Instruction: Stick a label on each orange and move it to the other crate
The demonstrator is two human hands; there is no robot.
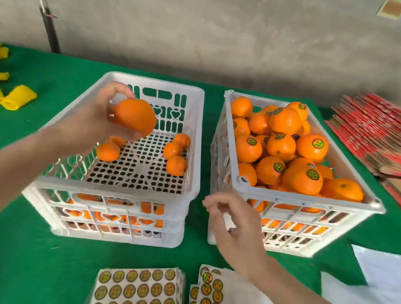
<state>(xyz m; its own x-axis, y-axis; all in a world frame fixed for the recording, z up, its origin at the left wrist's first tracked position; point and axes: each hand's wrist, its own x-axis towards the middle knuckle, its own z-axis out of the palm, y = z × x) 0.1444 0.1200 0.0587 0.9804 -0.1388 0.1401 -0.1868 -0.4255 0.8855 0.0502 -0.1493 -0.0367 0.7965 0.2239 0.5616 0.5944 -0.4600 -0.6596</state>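
1. Head view: left hand (93, 115) grips a round orange fruit (134, 118), no label showing, above the left white perforated plastic crate (109, 188); a slip would drop it back unlabelled
2. Right hand (234, 230) hovers, fingers curled, near round gold sticker sheets (138, 292); pinching a label or not, I cannot tell
3. Left crate holds few bare oranges (175, 165); right white crate (311, 201) is heaped with labelled oranges (311, 144)

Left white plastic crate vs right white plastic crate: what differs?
The left white plastic crate holds only a few unlabelled oranges, perforated floor showing; the right white plastic crate is heaped full. Many right-crate oranges show round stickers; left-crate ones show none. Both are slotted, on the green cloth.
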